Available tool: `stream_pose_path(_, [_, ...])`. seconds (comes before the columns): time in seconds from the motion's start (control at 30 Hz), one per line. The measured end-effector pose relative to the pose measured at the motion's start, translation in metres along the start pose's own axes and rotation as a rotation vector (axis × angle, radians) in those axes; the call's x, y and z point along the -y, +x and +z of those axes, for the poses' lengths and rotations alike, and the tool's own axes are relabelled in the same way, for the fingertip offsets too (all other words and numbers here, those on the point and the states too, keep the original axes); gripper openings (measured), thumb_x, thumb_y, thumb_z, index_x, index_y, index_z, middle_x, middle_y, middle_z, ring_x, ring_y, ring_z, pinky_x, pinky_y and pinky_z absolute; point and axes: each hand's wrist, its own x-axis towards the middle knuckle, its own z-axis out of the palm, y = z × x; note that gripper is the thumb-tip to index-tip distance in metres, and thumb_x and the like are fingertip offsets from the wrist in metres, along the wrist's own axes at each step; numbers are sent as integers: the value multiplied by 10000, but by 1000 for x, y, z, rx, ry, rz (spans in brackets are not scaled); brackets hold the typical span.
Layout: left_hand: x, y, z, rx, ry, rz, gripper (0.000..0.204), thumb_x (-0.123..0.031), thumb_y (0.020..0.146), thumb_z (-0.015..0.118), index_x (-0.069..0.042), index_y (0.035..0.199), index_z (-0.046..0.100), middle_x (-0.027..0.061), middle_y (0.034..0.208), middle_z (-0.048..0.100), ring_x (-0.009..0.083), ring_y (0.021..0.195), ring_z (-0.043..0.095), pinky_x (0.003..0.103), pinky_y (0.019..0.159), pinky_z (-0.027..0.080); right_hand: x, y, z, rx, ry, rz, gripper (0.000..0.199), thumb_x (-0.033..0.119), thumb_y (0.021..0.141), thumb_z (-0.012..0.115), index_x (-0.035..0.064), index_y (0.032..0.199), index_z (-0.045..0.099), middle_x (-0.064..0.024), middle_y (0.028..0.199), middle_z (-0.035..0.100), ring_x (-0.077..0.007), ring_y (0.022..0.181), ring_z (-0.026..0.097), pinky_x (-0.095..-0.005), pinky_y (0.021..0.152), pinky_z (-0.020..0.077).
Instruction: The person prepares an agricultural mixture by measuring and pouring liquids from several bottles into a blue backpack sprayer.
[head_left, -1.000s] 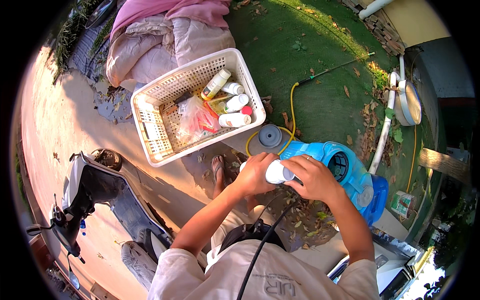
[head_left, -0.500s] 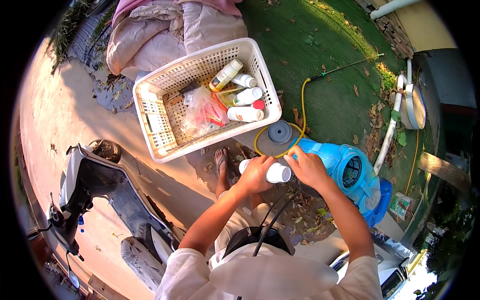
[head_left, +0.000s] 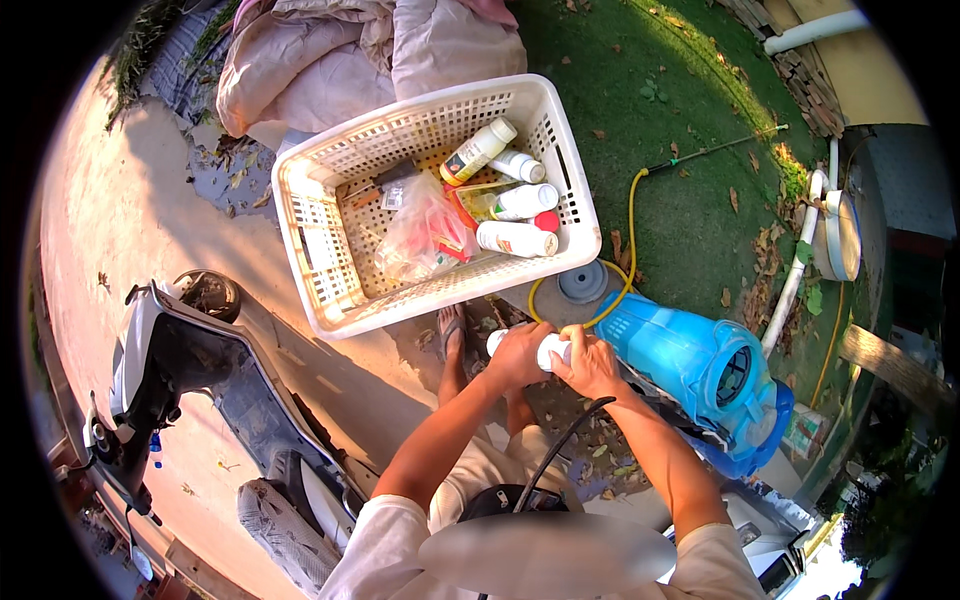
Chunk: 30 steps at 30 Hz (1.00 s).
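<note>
Both my hands hold one small white bottle (head_left: 548,350) in front of me. My left hand (head_left: 518,355) wraps its body and my right hand (head_left: 592,363) grips its right end. Just right of them lies a blue tank sprayer (head_left: 700,372) on its side, with its round opening facing right. Its grey lid (head_left: 582,281) lies on the ground above my hands. A white plastic basket (head_left: 322,255) beyond my hands holds several white bottles (head_left: 516,238) and a clear bag with red contents (head_left: 428,232).
A yellow hose (head_left: 630,225) curls over the grass by the lid. A parked scooter (head_left: 170,370) stands at the left on pale pavement. Pink and beige cloth (head_left: 330,50) is piled behind the basket. A white pipe (head_left: 795,275) runs along the right.
My hands with the white bottle have drawn left, away from the blue sprayer's top, and the view has shifted so the basket sits closer and lower.
</note>
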Motion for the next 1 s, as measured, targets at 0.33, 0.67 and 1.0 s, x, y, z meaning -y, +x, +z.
stream_pose_path(0.33, [41,30,17,-238,93,-127,738,-219,697,824,-67,1344,503,251,1274,587,449,1190,562,490,1004,455,-10,42,54,-207,-20,272,334,268,898,677,52,1056,478,-197,791,661,-433,710,653,-521,702,517])
stream_pose_path(0.67, [39,-46,-75,-104,35,1,225,-131,836,744,-56,1040,686,123,917,711,268,846,699,390,758,555,-34,93,121,-202,-175,390,752,272,725,875,-53,1286,494,-281,1207,587,-483,1116,565,-525,913,505])
stream_pose_path(1.0, [35,71,-148,-342,138,165,132,-30,829,727,-70,942,670,67,740,653,197,650,639,325,578,509,-8,100,118,-462,254,563,718,97,647,868,-17,1275,537,-268,1262,532,-486,1123,569,-535,923,510])
